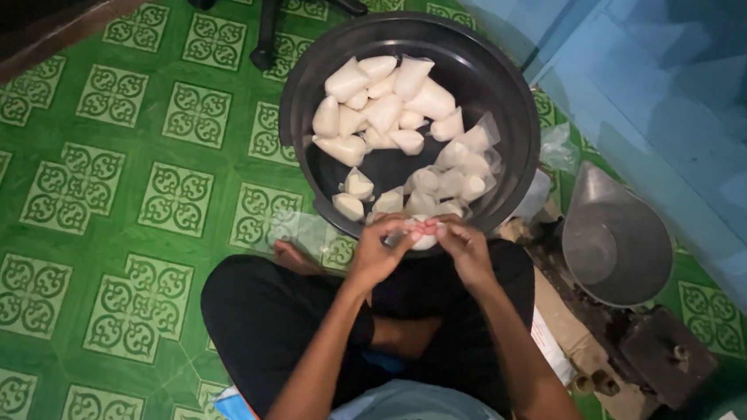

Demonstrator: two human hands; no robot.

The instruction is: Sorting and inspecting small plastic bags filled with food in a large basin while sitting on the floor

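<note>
Both hands (420, 242) pinch small packet (423, 235) — between fingertips; basin (506, 93) beyond

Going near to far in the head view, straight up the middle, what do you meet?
Pale bag → crossed legs → hands, left and right, on a small packet → black basin of white packets → chair base.

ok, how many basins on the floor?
2: a black basin of white packets ahead of both hands, and a grey basin right of the right hand. More may lie out of frame.
</note>
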